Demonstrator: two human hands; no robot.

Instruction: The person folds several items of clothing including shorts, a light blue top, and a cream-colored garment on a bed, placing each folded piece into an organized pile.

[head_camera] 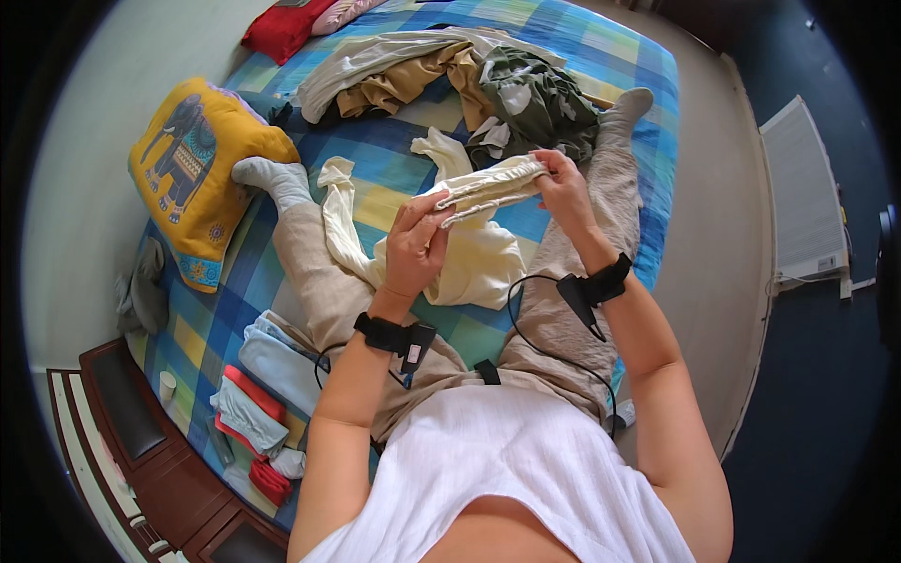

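My left hand (420,239) and my right hand (565,191) grip opposite ends of the gathered waistband of a cream garment (479,267), probably a pair of trousers. The band is stretched between them, above the bed. Below it the cloth hangs and spreads between my legs, one narrow end lying toward my left knee and another reaching away from me. A camouflage garment (535,105) lies crumpled just beyond my right hand. Fingertips of both hands are partly hidden by the fabric.
Tan trousers (401,84) and a pale garment (380,53) lie heaped on the checked bedsheet (211,331). To the left are a yellow elephant cushion (204,169), folded light-blue clothes (281,355), a folded red-and-blue pile (250,408) and a white cup (167,386). A white radiator (806,190) stands right.
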